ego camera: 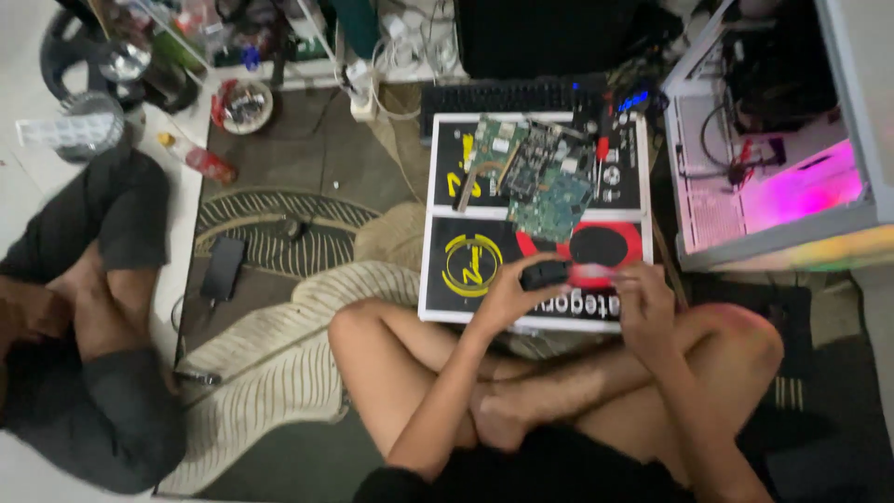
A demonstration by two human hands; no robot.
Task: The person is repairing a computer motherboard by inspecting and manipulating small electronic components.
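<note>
Circuit boards (538,177) lie piled on the black board (445,279) ahead of the crossed legs, a keyboard (507,96) beyond them and an open, pink-lit computer case (773,158) to the right. A phone (223,267) sits on the rug, and another person sits at the left. Left hand (510,296) curls its grip around a small black part (547,273), fingers closed on it. Right hand (644,305) is blurred beside it, over the red patch; can't tell its grip.
</note>
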